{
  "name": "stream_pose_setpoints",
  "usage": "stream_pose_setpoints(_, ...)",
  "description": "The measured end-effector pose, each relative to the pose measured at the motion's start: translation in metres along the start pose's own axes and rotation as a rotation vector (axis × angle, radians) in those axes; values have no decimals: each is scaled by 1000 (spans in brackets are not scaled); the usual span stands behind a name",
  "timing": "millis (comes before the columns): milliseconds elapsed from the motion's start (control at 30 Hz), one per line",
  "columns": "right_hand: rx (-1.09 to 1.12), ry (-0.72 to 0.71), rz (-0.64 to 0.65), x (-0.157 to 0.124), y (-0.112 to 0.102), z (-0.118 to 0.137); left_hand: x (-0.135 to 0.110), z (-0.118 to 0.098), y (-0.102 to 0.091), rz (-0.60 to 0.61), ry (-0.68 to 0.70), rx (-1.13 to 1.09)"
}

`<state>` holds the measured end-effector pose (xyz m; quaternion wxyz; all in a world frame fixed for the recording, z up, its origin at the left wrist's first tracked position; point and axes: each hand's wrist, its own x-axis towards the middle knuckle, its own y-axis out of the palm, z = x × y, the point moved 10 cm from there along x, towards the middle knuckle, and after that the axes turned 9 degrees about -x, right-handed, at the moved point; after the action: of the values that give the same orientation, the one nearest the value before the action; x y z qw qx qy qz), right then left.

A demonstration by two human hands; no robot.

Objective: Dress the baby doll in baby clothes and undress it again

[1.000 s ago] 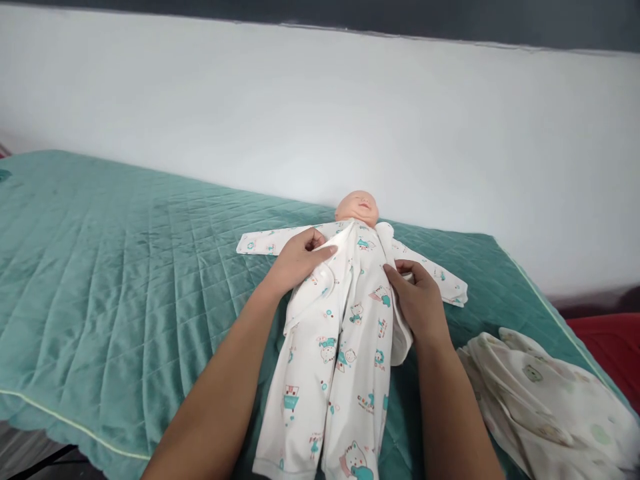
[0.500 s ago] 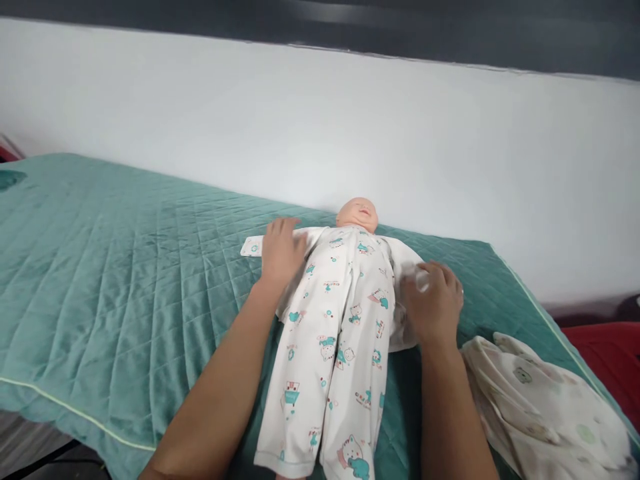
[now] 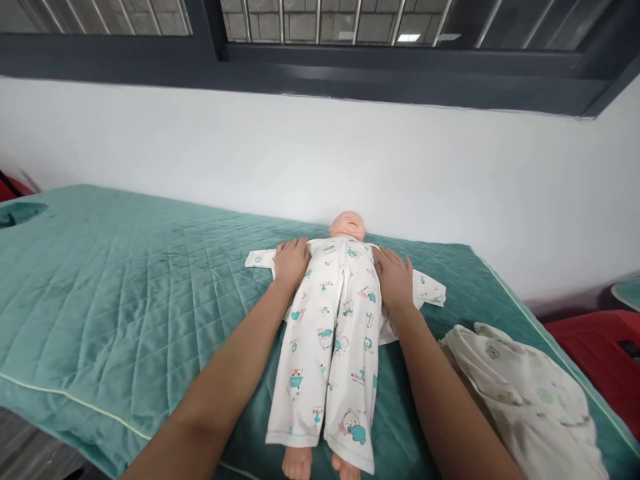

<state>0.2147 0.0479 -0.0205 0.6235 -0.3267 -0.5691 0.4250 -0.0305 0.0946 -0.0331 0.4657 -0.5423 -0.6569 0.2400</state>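
Far left edge: a red object (image 3: 11,189), cut by the border and not identifiable; just in front of it, a dark green patch (image 3: 20,214), also unclear.
Backdrop: a white wall (image 3: 175,150) spans the view from left to right below a dark-framed window (image 3: 320,73) with metal bars.
Green quilted cover: the cover (image 3: 115,293) fills the left and runs on beneath everything you handle; a pale piping edges it.
Sleeve to your left: this printed sleeve (image 3: 260,259) points outward, its inner part hidden by your hand.
Left hand: your left hand (image 3: 293,261) lies palm down along the outfit's side, fingers extended side by side, unclenched.
Baby doll: the doll (image 3: 349,228) lies on its back between your hands, head toward the wall, bare feet (image 3: 297,462) toward you.
Outfit: white, printed with cartoon animals, the clothing (image 3: 330,333) covers the doll from neck to ankles, its two legs slightly apart.
Right hand: your right hand (image 3: 395,277) rests on the outfit's opposite side, palm down, fingers stretched and unclenched.
Sleeve to your right: this sleeve (image 3: 431,291) emerges beyond that hand, angled toward you.
Cloth bundle: a crumpled cream printed cloth (image 3: 530,387) lies beside your right forearm.
Far right: a red object (image 3: 595,350) stands beyond the cover's edge.
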Motion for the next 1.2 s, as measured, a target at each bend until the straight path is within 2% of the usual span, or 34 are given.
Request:
stream_pose_setpoints(200, -85, -21, -6, 6, 0, -10, 12, 21, -11, -6, -109, -13)
stream_pose_setpoints(400, -41, 202, 15, 13, 2, -59, 7, 40, -23, -17, -139, -84)
stream_pose_setpoints(467, -20, 219, 11, 13, 3, -67, 3, 41, -22, -27, -148, -90)
stream_pose_setpoints(533, 41, 198, -46, 11, -2, -65, 1, 41, -19, -39, -156, -87)
stream_pose_setpoints(600, 132, 128, -164, 5, -18, -50, -1, 40, -17, -50, -158, -87)
stream_pose_setpoints(700, 289, -5, -331, -4, -50, -6, -6, 37, -16, -71, -154, -93)
stream_pose_setpoints(733, 336, -46, -341, -5, -58, 13, -8, 35, -17, -81, -148, -98)
stream_pose_setpoints(800, 388, -158, -247, 4, -63, 61, -12, 32, -19, -108, -122, -104)
stream_pose_setpoints(867, 292, -312, -20, 17, -50, 119, -15, 28, -21, -132, -77, -102)
stream_pose_setpoints(900, 178, -377, 100, 24, -37, 144, -15, 27, -22, -139, -58, -99)
stream_pose_setpoints(967, -139, -455, 294, 37, -7, 179, -14, 27, -21, -145, -42, -93)
stream_pose_setpoints(1067, -290, -480, 441, 56, 27, 204, -10, 33, -17, -139, -70, -84)
stream_pose_setpoints(1200, -367, -463, 542, 69, 54, 208, -4, 38, -15, -108, -105, -56)
